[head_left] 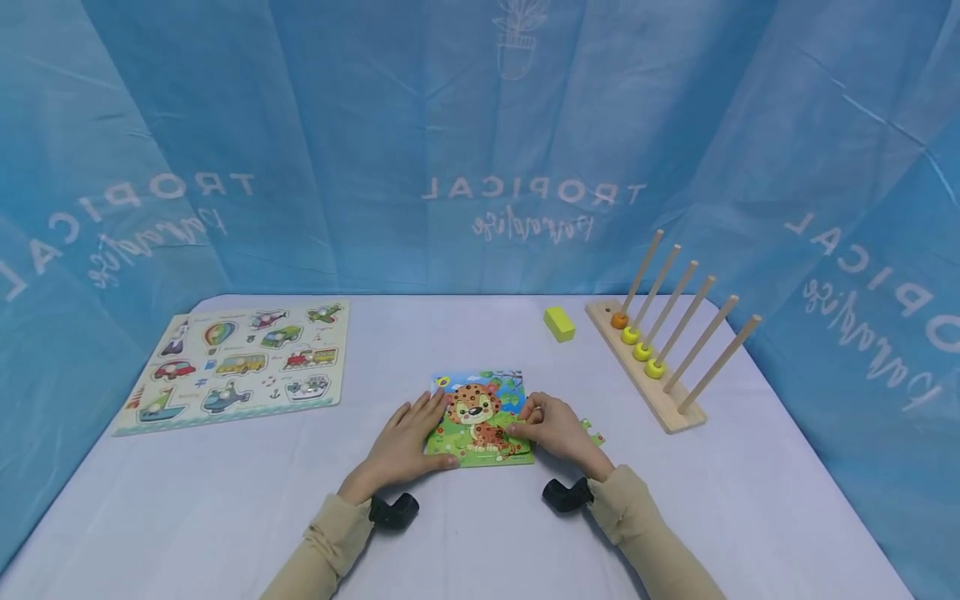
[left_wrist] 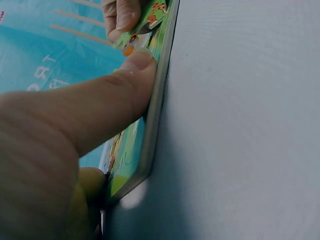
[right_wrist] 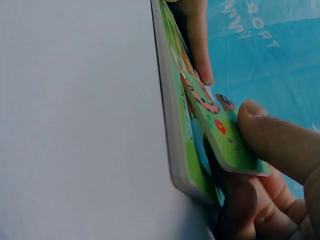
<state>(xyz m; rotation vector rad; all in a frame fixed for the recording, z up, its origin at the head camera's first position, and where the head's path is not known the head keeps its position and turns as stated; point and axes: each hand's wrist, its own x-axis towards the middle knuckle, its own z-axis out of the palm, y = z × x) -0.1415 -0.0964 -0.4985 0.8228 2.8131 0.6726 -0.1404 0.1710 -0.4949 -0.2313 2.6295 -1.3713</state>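
Note:
A jigsaw puzzle in a flat tray (head_left: 474, 461) shows a spotted leopard cub on grass under a blue sky. My left hand (head_left: 401, 437) rests at its left side, fingers straight, the thumb on the front edge. At the lower right corner, my right hand (head_left: 557, 429) pinches a green puzzle piece (right_wrist: 227, 135) between thumb and fingers. The piece is tilted, its near end lifted above the tray and its far end low over the picture. Another green puzzle piece (head_left: 594, 432) lies on the table, partly hidden behind the right hand.
A peg puzzle board (head_left: 258, 392) with vehicle pictures lies at the left. On the right stands a wooden rack (head_left: 686, 417) with upright rods and orange and yellow beads. A yellow block (head_left: 559, 323) sits near the table's back. Blue curtains (head_left: 405, 125) enclose the white table.

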